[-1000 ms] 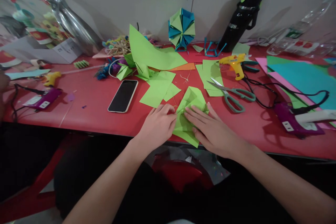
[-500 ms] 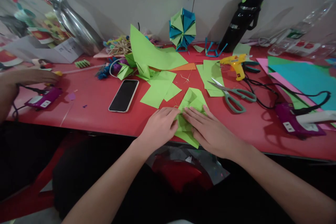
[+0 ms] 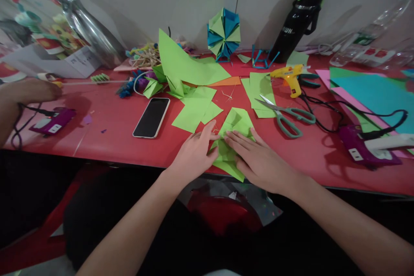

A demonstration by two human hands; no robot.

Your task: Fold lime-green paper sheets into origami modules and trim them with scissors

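A creased sheet of green paper (image 3: 237,119) lies at the table's front edge, partly folded, its lower corner reaching the edge. My right hand (image 3: 254,155) rests on it with flat, outstretched fingers. At the paper's left side is my left hand (image 3: 196,151), its fingers apart and the index finger raised; its thumb is at the paper's edge. Part of the paper is hidden under the hands. Beyond it lie loose green paper pieces (image 3: 196,108). A phone (image 3: 151,117) is to the left, and scissors (image 3: 289,116) with grey-green handles are to the right.
On the red table (image 3: 106,142) are a yellow glue gun (image 3: 293,78), purple power strips (image 3: 365,148) with black cords, and coloured paper sheets (image 3: 371,95). A blue-green paper ball (image 3: 224,33) and black bottle (image 3: 297,21) stand behind. Another person's hand (image 3: 35,90) is at left.
My left hand's fingers have lifted and spread away from the paper. My right hand stays on it. The other person's hand has moved slightly left.
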